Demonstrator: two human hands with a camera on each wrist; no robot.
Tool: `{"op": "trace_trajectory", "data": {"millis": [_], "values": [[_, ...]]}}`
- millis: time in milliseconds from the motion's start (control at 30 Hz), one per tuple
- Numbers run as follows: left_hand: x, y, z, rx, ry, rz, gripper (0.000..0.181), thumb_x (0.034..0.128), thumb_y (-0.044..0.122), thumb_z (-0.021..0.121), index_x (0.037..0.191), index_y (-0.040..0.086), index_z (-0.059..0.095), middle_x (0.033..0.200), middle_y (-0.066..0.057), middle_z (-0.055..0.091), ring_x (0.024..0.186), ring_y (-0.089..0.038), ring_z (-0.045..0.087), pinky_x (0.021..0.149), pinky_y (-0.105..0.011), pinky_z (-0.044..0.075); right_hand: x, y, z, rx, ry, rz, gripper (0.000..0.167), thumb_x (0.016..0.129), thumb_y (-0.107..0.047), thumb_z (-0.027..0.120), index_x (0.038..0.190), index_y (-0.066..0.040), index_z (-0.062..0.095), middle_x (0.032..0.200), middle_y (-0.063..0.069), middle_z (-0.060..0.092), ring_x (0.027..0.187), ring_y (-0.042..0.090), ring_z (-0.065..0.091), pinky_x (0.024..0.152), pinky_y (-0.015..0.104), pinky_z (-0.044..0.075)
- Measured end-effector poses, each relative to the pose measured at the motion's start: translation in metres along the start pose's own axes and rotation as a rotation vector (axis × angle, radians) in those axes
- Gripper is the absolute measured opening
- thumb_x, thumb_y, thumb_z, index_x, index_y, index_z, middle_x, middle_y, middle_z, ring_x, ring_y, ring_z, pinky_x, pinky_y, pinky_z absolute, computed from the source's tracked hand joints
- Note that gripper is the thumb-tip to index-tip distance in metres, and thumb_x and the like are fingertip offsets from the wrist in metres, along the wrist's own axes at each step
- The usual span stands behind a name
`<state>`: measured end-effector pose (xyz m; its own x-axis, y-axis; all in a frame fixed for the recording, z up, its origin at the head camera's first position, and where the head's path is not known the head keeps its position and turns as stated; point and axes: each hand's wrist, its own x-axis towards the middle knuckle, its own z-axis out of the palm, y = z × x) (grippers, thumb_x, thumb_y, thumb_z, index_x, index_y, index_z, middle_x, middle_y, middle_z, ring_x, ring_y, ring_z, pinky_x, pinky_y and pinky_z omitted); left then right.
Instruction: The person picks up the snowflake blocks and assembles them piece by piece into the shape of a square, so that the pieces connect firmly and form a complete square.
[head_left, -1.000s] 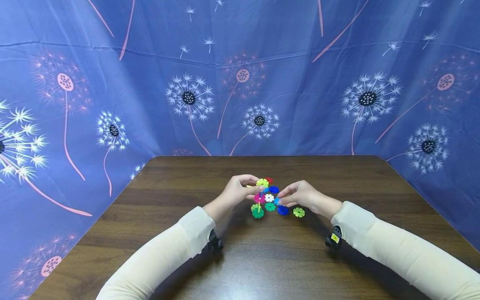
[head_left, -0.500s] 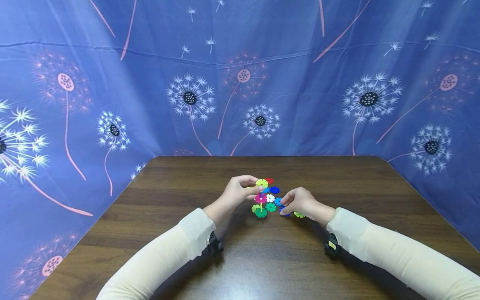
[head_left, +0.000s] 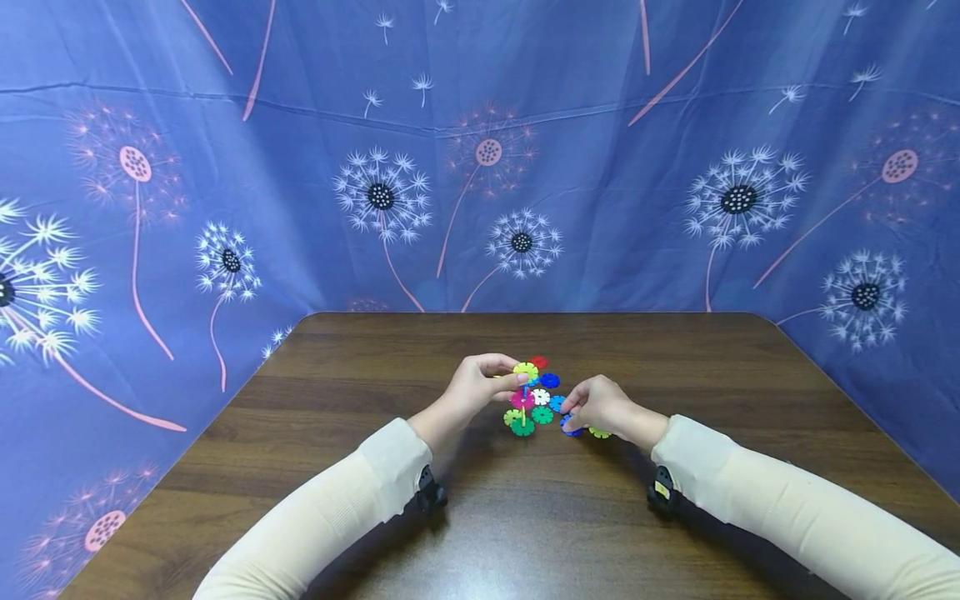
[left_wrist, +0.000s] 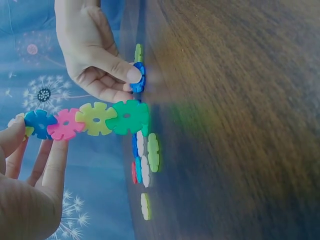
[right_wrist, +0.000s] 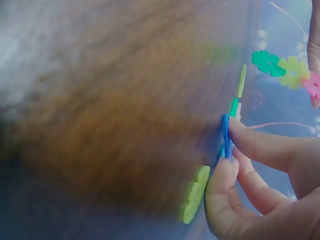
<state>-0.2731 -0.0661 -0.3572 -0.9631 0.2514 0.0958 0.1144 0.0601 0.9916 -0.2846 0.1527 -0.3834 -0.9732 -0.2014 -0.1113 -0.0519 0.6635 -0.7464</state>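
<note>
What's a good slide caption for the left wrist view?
The left hand holds a chain of colorful notched discs while the right hand pinches a blue disc.

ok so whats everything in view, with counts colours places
disc chain: 1, yellow, blue, pink, yellow-green and green, upright in left hand
pinched disc: 1, blue, in right hand
loose discs: at least eight, red, white, green, yellow-green, blues, on the table by both hands
table: 1, brown, under the loose discs
backdrop: 1, blue, dandelion-printed, behind the table
wrist devices: 2, black, one per wrist
sleeves: 2, cream, one behind each hand
left hand: 1, bare, at chain's top
right hand: 1, bare, at pinched disc
</note>
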Motion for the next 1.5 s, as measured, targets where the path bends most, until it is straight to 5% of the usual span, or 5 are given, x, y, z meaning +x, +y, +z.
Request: {"op": "trace_trajectory", "data": {"millis": [433,733,1067,1300,1500], "values": [[0.001,-0.002,0.002,0.032,-0.009,0.009,0.022,0.0863,0.004,0.071,0.105,-0.007,0.069,0.092,-0.008,0.071,0.077,-0.009,0.067,0.077,-0.036,0.058,0.005,0.0,-0.014,0.315,-0.153,0.003,0.024,0.089,0.003,0.065,0.11,0.014,0.063,0.096,0.016,0.07,0.075,0.012,0.066,0.076,0.036,0.058],[0.001,-0.002,0.005,0.025,-0.011,0.014,0.023,0.086,0.004,0.072,0.105,-0.008,0.068,0.094,-0.01,0.072,0.078,-0.01,0.068,0.08,-0.04,0.058,0.003,-0.011,-0.024,0.488,-0.162,0.001,0.037,0.091,-0.005,0.066,0.123,0.012,0.059,0.121,0.02,0.065,0.102,0.021,0.068,0.102,0.048,0.043],[-0.001,0.0,0.01,0.041,-0.015,0.024,0.021,0.0872,0.006,0.071,0.103,-0.007,0.069,0.095,-0.012,0.073,0.077,-0.009,0.069,0.074,-0.034,0.059,-0.003,-0.02,-0.034,0.674,-0.188,0.077,0.045,0.092,-0.004,0.064,0.131,0.014,0.05,0.096,0.003,0.073,0.085,0.012,0.07,0.09,0.036,0.053],[-0.001,0.001,0.011,0.052,-0.012,0.023,0.021,0.0871,0.007,0.071,0.103,-0.007,0.069,0.092,-0.011,0.073,0.074,-0.009,0.068,0.074,-0.034,0.059,-0.008,-0.029,-0.04,0.692,-0.236,0.057,0.044,0.093,-0.004,0.062,0.128,0.019,0.048,0.09,0.001,0.072,0.081,0.011,0.07,0.082,0.03,0.057],[-0.001,0.002,0.012,0.047,0.001,0.016,0.021,0.0871,0.007,0.071,0.104,-0.006,0.069,0.096,-0.014,0.074,0.075,-0.008,0.068,0.078,-0.038,0.058,-0.012,-0.034,-0.043,0.717,-0.245,0.048,0.024,0.092,-0.004,0.063,0.111,0.011,0.062,0.086,0.002,0.072,0.079,0.012,0.07,0.08,0.028,0.057]]}}
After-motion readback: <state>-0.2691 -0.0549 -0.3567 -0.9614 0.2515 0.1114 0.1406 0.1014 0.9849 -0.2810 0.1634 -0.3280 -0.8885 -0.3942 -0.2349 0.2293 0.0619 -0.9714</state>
